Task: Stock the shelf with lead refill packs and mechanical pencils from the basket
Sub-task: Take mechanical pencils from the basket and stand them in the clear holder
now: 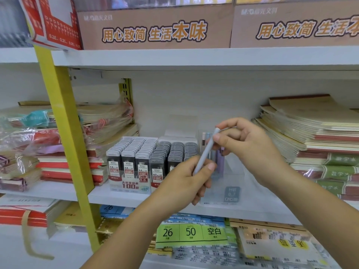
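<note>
Two hands share one pale pencil [206,150]: left hand [186,181] curled round its lower end, right hand [246,144] pinching its top, before a clear box [233,179] right of lead packs [139,158].

the lower end of the mechanical pencil [206,152] is buried in the left hand [186,179], so its tip cannot be seen. the right hand [246,140] pinches the top and covers part of the cap. the left hand also hides the fronts of the right-most lead refill packs [175,152], and the fine print on the packs is too small to read. the standing pencils [221,164] in the clear box [239,177] show only in slivers between the hands. the brown carton [291,26] runs off the top and right edges. the wrapped notebooks [25,133] at left and the paper packs [194,251] on the lowest shelf are blurred.
</note>
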### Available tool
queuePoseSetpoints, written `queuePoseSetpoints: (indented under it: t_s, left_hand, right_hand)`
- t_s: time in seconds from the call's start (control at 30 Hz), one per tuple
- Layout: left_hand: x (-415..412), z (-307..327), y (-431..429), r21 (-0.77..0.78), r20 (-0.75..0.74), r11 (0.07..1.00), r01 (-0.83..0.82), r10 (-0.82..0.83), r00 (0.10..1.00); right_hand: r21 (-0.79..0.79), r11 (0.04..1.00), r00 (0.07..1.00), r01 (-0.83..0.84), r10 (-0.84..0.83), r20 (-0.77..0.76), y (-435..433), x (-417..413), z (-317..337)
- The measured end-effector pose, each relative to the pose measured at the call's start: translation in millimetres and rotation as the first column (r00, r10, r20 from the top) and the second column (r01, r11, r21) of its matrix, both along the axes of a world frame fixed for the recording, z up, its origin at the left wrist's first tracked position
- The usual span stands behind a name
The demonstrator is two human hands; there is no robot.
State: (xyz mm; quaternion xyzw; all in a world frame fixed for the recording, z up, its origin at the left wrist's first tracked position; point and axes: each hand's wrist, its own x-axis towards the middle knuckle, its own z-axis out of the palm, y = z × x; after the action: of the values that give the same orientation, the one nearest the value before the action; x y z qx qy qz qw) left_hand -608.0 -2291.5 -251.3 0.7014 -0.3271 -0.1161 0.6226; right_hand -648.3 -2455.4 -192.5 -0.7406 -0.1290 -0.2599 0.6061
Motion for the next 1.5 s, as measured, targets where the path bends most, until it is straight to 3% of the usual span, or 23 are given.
queuePoseSetpoints:
  t_s: [0.2, 0.3, 0.4, 0.5, 0.67, 0.77, 0.87, 1.03, 1.2, 1.5]
  left_hand:
    - [5.0, -1.0, 14.7, -0.233, -0.061, 0.959, -0.160, 0.149, 0.987]
    - [8.0, -0.4, 20.9, -0.365, -0.123, 0.894, -0.260, 0.230, 0.965]
    - [9.9, 4.0, 23.3, -0.400, -0.121, 0.869, -0.292, 0.266, 0.956]
    - [7.1, 16.3, 20.9, -0.311, 0.041, 0.926, -0.213, 0.238, 0.971]
    - [8.3, 37.9, 11.7, -0.154, 0.384, 0.964, -0.214, 0.259, 0.886]
    - [13.5, 32.6, 10.2, -0.022, 0.611, 0.924, -0.382, 0.315, 0.726]
    - [19.3, 12.7, 13.0, 0.194, 0.797, 0.815, -0.545, 0.193, 0.572]
    - [26.0, -7.3, 13.2, 0.294, 0.874, 0.752, -0.590, 0.037, 0.484]
    - [26.4, -8.3, 13.5, 0.261, 0.899, 0.749, -0.608, 0.041, 0.437]
    - [28.7, -11.4, 12.7, 0.228, 0.898, 0.761, -0.608, 0.077, 0.433]
  right_hand:
    - [0.165, 0.983, 0.996, 0.075, -0.083, 0.041, -26.3, -4.4, 9.7]
    - [-0.102, 0.993, 0.991, 0.057, -0.068, -0.115, -35.5, -12.2, 5.9]
    - [-0.444, 0.896, 0.962, 0.004, -0.125, -0.244, -36.0, -20.7, 6.9]
    - [-0.539, 0.842, 0.970, 0.011, -0.140, -0.200, -22.6, -23.3, 14.7]
    - [-0.457, 0.887, 0.991, -0.061, -0.002, -0.137, -6.9, -17.9, 15.1]
    - [-0.308, 0.951, 0.999, -0.010, -0.002, -0.039, -21.5, -13.9, 20.4]
    - [-0.265, 0.952, 0.985, 0.156, -0.131, 0.111, -37.0, -4.6, 23.0]
    - [-0.410, 0.864, 0.947, 0.293, -0.205, 0.245, -35.3, 19.4, 5.7]
    - [-0.621, 0.674, 0.916, 0.400, -0.286, 0.280, -35.5, 34.7, -10.2]
    - [-0.667, 0.638, 0.923, 0.385, -0.272, 0.273, -36.9, 40.2, -21.6]
